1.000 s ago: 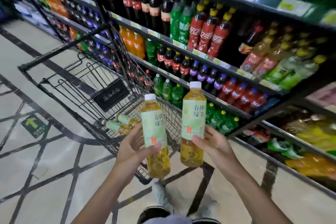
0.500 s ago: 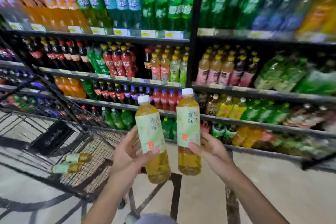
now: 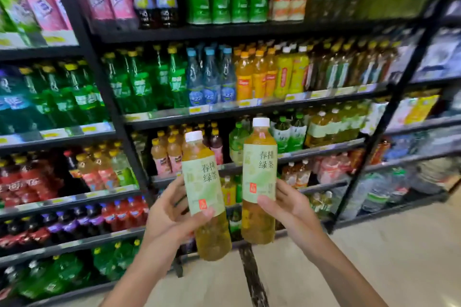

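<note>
While I face the drink shelves, my left hand grips one tea bottle and my right hand grips another, both upright, side by side.

Black metal shelving is stocked throughout with bottled drinks and edged with yellow price tags. The beige floor is crossed by a dark stripe.

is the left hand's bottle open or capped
Capped: a white cap tops the bottle that the left hand grips.
</note>
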`<state>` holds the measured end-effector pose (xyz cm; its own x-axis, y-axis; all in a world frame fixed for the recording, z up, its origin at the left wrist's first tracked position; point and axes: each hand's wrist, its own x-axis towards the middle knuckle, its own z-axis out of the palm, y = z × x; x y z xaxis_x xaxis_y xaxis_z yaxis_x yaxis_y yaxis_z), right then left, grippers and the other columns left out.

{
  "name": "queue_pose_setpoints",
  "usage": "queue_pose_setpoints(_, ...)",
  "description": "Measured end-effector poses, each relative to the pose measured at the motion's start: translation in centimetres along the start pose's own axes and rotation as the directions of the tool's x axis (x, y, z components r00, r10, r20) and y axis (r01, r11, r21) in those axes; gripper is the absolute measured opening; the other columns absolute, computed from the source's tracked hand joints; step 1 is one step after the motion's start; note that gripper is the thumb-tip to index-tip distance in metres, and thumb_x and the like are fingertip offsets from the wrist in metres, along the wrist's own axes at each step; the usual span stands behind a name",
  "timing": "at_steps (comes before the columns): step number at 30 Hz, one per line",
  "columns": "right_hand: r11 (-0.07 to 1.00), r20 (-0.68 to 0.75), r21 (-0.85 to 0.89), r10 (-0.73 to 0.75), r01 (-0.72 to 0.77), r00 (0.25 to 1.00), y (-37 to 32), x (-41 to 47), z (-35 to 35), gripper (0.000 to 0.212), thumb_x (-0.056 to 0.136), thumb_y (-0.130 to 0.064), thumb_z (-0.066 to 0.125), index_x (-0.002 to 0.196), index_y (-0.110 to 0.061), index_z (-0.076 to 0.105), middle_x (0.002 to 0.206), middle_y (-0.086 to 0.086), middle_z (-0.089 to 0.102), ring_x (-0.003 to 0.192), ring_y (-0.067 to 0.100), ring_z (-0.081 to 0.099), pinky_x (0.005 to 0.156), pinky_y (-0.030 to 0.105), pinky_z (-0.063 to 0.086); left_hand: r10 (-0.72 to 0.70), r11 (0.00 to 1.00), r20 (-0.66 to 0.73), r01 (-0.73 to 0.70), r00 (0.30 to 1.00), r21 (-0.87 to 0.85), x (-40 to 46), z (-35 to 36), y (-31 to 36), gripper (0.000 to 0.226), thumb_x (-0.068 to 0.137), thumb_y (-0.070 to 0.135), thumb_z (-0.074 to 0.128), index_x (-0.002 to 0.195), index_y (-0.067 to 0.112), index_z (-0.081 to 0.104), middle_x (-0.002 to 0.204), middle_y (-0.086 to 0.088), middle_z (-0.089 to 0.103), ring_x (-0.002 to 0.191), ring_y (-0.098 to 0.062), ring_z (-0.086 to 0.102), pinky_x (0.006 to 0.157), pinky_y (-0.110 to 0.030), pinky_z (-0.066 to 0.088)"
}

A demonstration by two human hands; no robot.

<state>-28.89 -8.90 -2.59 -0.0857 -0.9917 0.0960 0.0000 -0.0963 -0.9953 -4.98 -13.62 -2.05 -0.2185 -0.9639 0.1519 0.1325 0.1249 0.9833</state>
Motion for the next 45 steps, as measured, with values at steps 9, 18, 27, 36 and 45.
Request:
queue_pose_setpoints(9, 0.989, -0.171, -0.119, -0.109, 0.09, 0.979, -5.5, 9.5, -11.1, 0.049, 0.085, -0.028, 0.069, 0.133, -0.027, 0.058, 0.123, -0.015, 0.071, 0.117, 0.005, 0.065, 0.098, 0.025, 0.054, 0.14, 0.99, 0.188, -0.133, 0.972, -0.054, 16.3, 10.9, 2.0, 0.086, 0.057, 0.005, 0.098, 0.131, 0.026, 0.06, 0.122, 0.01, 0.073, 0.114, -0.014, 0.07, 0.08, -0.022, 0.059)
queue_pose_setpoints(18, 0.96, -0.258, -0.199, -0.245, 0.196, 0.935, -9.9, 18.8, -21.2, 0.051, 0.083, -0.032, 0.069, 0.133, -0.029, 0.058, 0.125, -0.017, 0.069, 0.118, 0.005, 0.064, 0.102, 0.028, 0.052, 0.243, 0.969, 0.259, -0.223, 0.935, -0.103, 30.2, 19.4, 5.0, 0.103, 0.044, 0.028, 0.1, 0.138, 0.03, 0.057, 0.125, 0.02, 0.07, 0.116, -0.007, 0.068, 0.081, -0.02, 0.058)
queue_pose_setpoints(27, 0.898, -0.197, -0.227, -0.422, 0.377, 0.885, -14.1, 27.5, -33.8, 0.049, 0.082, -0.029, 0.069, 0.13, -0.027, 0.059, 0.124, -0.011, 0.071, 0.116, 0.01, 0.067, 0.098, 0.028, 0.055, 0.393, 0.92, 0.179, -0.385, 0.902, -0.076, 38.6, 29.7, 7.6, 0.099, 0.048, 0.02, 0.095, 0.139, 0.025, 0.057, 0.127, 0.012, 0.07, 0.119, -0.014, 0.067, 0.084, -0.027, 0.06)
queue_pose_setpoints(36, 0.851, -0.044, -0.181, -0.509, 0.494, 0.86, -17.4, 35.3, -46.3, 0.05, 0.082, -0.021, 0.069, 0.13, -0.024, 0.056, 0.119, -0.017, 0.072, 0.111, 0.003, 0.067, 0.087, 0.015, 0.052, 0.513, 0.856, 0.097, -0.516, 0.853, 0.013, 44.8, 42.0, 10.8, 0.084, 0.063, 0.012, 0.09, 0.139, 0.025, 0.057, 0.131, 0.008, 0.069, 0.121, -0.016, 0.067, 0.092, -0.034, 0.059)
queue_pose_setpoints(45, 0.79, -0.057, -0.124, -0.609, 0.6, 0.791, -19.2, 41.5, -53.0, 0.047, 0.083, -0.023, 0.069, 0.127, -0.032, 0.056, 0.121, -0.02, 0.07, 0.116, 0.002, 0.065, 0.093, 0.015, 0.051, 0.595, 0.794, 0.035, -0.593, 0.803, 0.136, 48.5, 49.5, 12.2, 0.082, 0.066, 0.016, 0.085, 0.141, 0.027, 0.055, 0.128, 0.01, 0.07, 0.118, -0.011, 0.067, 0.094, -0.031, 0.057)
